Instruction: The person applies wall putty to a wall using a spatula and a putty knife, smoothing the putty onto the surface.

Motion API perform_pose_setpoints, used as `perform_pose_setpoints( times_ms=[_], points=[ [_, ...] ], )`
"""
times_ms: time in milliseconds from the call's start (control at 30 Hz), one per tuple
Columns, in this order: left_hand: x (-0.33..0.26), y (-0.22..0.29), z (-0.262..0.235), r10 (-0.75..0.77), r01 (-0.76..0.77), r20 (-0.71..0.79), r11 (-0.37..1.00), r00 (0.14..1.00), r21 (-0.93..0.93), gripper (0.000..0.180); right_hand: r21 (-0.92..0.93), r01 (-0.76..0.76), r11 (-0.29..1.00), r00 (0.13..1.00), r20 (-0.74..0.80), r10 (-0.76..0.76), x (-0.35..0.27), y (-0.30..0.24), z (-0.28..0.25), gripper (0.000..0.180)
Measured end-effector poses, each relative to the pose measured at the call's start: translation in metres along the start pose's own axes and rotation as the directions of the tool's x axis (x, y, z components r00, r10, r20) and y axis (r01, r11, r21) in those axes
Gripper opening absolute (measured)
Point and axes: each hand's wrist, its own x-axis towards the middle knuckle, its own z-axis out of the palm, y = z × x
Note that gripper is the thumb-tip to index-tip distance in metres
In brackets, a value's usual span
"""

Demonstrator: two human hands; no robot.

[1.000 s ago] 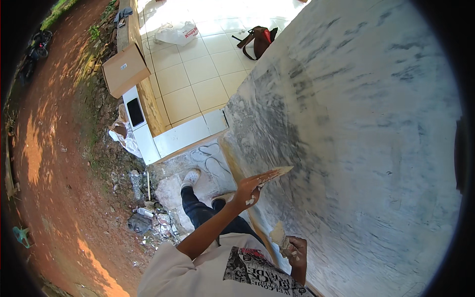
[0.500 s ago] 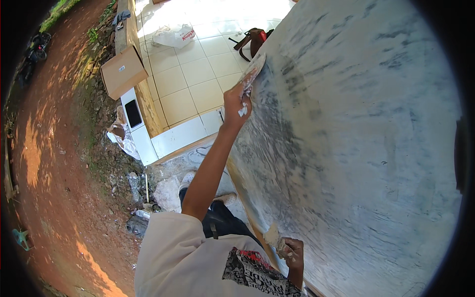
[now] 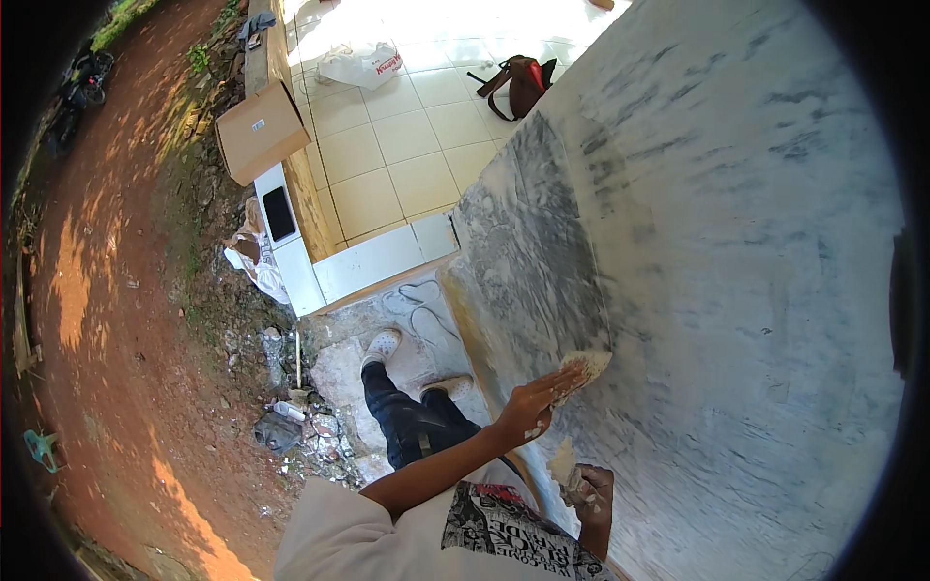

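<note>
My left hand [image 3: 526, 411] is closed around a putty scraper [image 3: 581, 372], its blade coated in pale putty and lying at the grey-white wall [image 3: 717, 290]. White smears show on the fingers. Lower down and nearer my body, my right hand [image 3: 594, 492] grips a second scraper [image 3: 562, 461], with a lump of cream putty on its blade; its handle is mostly hidden in the fist. Dark streaks and fresh pale patches cover the wall beside both hands.
A low white-tiled ledge [image 3: 373, 263] bears a phone [image 3: 279, 214] and a cardboard box [image 3: 260, 134]. A backpack [image 3: 523, 87] and a plastic bag [image 3: 358, 66] lie on the tiled floor. Rubble [image 3: 325, 436] lies beside my feet; a red dirt path [image 3: 126, 320] runs along the left.
My left hand has swept the scraper down the wall, from near the backpack to close by my right hand. The right hand stays almost in place. The view has shifted slightly.
</note>
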Motion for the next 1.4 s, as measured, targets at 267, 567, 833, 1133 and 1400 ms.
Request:
perform_pose_setpoints(
  times_ms=[267,567,833,1133,1400],
  points=[
    [0.087,-0.064,-0.098,-0.335,0.283,-0.374,0.940,0.865,-0.189,0.033,0.050,0.112,0.992,0.993,-0.028,-0.111,-0.013,0.010,-0.001,0.043],
    [0.186,-0.069,-0.054,0.160,-0.078,-0.319,0.963,0.934,0.256,0.072,-0.057,0.114,0.992,0.986,-0.114,-0.120,-0.025,0.014,0.019,0.042],
    [0.120,-0.045,-0.078,-0.133,0.143,-0.419,0.990,0.898,-0.007,0.061,-0.004,0.178,0.984,0.969,-0.172,-0.176,-0.032,0.020,0.022,0.036],
    [0.188,-0.063,-0.066,0.201,-0.107,-0.281,0.942,0.938,0.318,0.068,-0.249,0.206,0.946,0.962,-0.127,-0.243,-0.037,0.077,0.013,0.054],
    [0.104,-0.034,-0.081,0.019,0.034,-0.282,0.983,0.959,0.180,0.046,-0.246,0.212,0.946,0.953,-0.164,-0.256,-0.036,0.079,0.026,0.039]
  ],
)
